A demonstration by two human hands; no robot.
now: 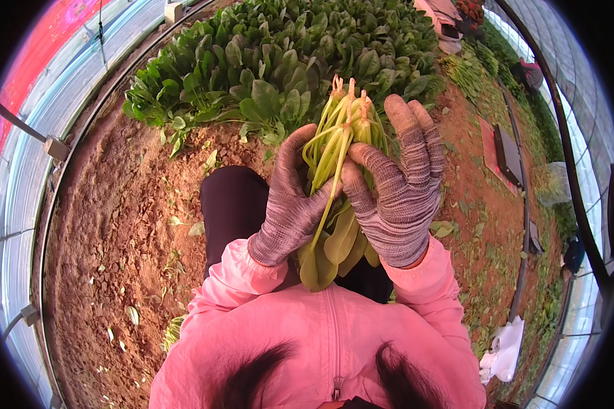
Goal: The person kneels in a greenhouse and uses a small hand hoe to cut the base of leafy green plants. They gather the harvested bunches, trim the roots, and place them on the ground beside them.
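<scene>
A bunch of spinach [332,158] is held upside down in front of my chest, its pinkish cut roots up and its broad leaves hanging towards my lap. My left hand [299,199], in a grey-purple knitted glove, wraps the stalks from the left, with the thumb across the front. From the right, the thumb and index finger of my gloved right hand [396,184] pinch at the stalks. Its other fingers stand straight and apart from the bunch. One long stalk slants down in front of the rest to a leaf [318,266] near my jacket zip.
A dense spinach bed [286,56] grows ahead. Bare reddish soil [117,214] with leaf scraps lies left. More spinach [172,332] lies by my left elbow. On the right are piled greens [465,71], a dark flat box [508,156] and a white plastic bag [504,350]. Plastic greenhouse walls curve around.
</scene>
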